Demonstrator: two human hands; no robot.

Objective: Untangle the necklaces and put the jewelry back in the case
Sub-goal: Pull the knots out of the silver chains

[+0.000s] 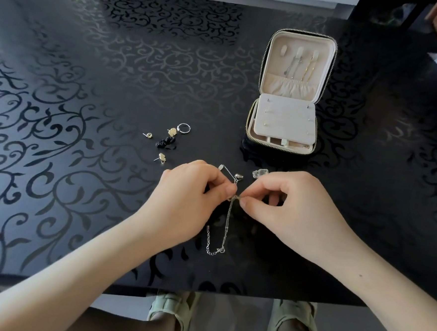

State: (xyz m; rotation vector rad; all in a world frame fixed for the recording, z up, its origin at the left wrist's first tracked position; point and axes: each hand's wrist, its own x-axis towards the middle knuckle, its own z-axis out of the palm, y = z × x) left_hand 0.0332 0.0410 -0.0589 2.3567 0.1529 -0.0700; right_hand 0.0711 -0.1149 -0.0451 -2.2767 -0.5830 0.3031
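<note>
Left hand (192, 197) and right hand (286, 209) each pinch the knot of the tangled necklaces (228, 217) between thumb and forefinger, at the near centre of the black patterned table (89, 78). Chain ends trail nearward. The open jewelry case (319, 76) stands far right. A ring (183, 128) and stud earrings (172, 132) lie loose, far left of the hands.

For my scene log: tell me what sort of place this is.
Probably a home: a glossy black scroll-patterned table, an open jewelry case with loose earrings beside it, and sandalled feet under the table edge.
</note>
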